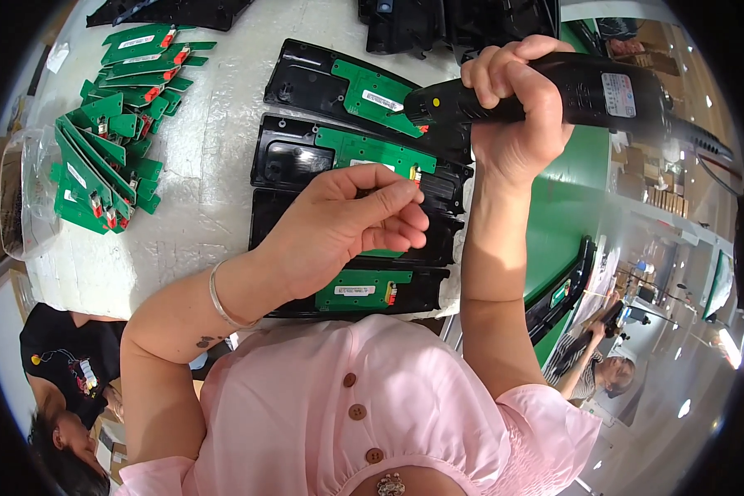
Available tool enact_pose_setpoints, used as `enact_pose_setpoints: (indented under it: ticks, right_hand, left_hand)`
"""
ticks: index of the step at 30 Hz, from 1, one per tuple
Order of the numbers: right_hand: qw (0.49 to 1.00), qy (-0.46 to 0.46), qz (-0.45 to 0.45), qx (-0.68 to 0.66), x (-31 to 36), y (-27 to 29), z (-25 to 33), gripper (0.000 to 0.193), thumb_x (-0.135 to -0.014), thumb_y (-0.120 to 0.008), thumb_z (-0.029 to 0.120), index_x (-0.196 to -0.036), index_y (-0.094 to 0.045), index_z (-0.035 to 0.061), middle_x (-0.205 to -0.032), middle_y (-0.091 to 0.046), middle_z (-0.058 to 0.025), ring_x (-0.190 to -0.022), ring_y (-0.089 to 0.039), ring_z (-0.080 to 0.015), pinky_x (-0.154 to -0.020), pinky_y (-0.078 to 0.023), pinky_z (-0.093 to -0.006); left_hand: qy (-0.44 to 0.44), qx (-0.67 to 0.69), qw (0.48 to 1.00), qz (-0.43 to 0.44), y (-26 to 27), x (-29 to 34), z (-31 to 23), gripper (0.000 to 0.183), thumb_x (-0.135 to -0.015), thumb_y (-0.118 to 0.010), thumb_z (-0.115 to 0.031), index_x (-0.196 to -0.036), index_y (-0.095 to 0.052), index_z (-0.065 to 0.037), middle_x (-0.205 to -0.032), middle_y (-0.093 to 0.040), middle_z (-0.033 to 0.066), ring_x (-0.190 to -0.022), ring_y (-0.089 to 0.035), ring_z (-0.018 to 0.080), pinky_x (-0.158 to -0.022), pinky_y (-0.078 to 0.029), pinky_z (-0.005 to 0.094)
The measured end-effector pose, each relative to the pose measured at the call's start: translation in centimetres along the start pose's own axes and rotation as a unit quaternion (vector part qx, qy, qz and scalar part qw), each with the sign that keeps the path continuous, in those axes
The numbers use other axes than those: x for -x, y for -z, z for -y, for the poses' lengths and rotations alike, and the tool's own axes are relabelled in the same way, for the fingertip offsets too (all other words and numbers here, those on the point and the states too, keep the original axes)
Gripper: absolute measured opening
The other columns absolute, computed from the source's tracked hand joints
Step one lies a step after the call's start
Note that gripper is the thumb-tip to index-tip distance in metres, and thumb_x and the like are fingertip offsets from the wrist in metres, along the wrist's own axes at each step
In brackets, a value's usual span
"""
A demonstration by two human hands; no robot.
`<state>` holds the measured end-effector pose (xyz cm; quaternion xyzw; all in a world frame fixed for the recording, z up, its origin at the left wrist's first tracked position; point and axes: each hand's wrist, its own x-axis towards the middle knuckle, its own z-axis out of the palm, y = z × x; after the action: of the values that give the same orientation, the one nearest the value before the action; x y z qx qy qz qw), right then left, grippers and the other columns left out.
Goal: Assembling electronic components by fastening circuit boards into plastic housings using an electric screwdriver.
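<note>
My right hand (525, 103) is wrapped round a black electric screwdriver (587, 91) with a yellow dot near its nose. Its nose points left, over the right end of a green circuit board (355, 87) lying in a black plastic housing (302, 78). Whether the bit touches a screw I cannot tell. My left hand (331, 215) hovers nearer to me, fingers curled and thumb against the index finger; what they hold, if anything, is hidden. Beneath it, more black housings (293, 161) lie side by side, with green boards (351, 289) in them bearing white labels.
Loose green boards with red connectors are piled (99, 165) on the white-covered table (194, 223) at left. Black plastic parts (405, 29) lie at the far edge. A green surface (562, 207) runs along the right. One person (66, 364) is at lower left, another (591, 364) at right.
</note>
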<state>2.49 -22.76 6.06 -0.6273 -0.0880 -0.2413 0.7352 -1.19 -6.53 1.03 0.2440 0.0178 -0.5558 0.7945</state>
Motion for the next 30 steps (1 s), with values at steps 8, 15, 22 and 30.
enact_pose_setpoints:
  ticks: [8, 15, 22, 30]
  right_hand:
    - [0.999, -0.007, 0.007, 0.039, -0.1, -0.9, 0.1, 0.011, -0.067, -0.044, 0.002, -0.077, -0.047, 0.0012, -0.054, -0.038, -0.0056, -0.044, -0.035, -0.0141, -0.050, -0.036, -0.0309]
    - [0.996, 0.048, 0.038, -0.062, 1.0, -1.3, 4.7, 0.022, -0.061, -0.043, -0.003, -0.081, -0.045, 0.0041, -0.057, -0.035, 0.0012, -0.049, -0.035, -0.0103, -0.053, -0.029, -0.0279]
    - [0.975, 0.018, 0.177, -0.134, 2.7, -1.2, 8.9, 0.024, -0.066, -0.051, 0.007, -0.089, -0.045, 0.0053, -0.056, -0.045, 0.0042, -0.053, -0.044, -0.0072, -0.060, -0.033, -0.0223]
    - [0.979, 0.030, 0.160, -0.127, 2.7, -0.6, 8.7, 0.023, -0.067, -0.051, 0.008, -0.088, -0.044, 0.0056, -0.057, -0.044, 0.0038, -0.054, -0.044, -0.0073, -0.060, -0.033, -0.0238]
  left_hand:
    - [-0.053, 0.013, 0.993, -0.103, -0.4, -0.2, -0.2, 0.016, -0.083, -0.054, -0.011, -0.096, -0.056, -0.002, -0.085, -0.059, 0.0049, -0.075, -0.058, 0.0102, -0.067, -0.049, 0.0184]
    - [-0.039, 0.070, 0.995, -0.057, 0.5, -0.3, -0.4, 0.014, -0.083, -0.054, -0.008, -0.095, -0.057, -0.002, -0.085, -0.059, 0.0047, -0.079, -0.059, 0.0110, -0.070, -0.050, 0.0190]
    - [-0.086, 0.125, 0.987, -0.055, 1.5, -0.1, -0.3, 0.019, -0.083, -0.055, -0.013, -0.097, -0.056, -0.001, -0.085, -0.058, 0.0042, -0.077, -0.057, 0.0104, -0.074, -0.048, 0.0202]
    - [-0.102, 0.074, 0.989, -0.073, 0.6, -0.6, -0.7, 0.028, -0.089, -0.042, -0.017, -0.107, -0.050, 0.003, -0.095, -0.056, 0.0137, -0.089, -0.057, 0.0207, -0.080, -0.047, 0.0258]
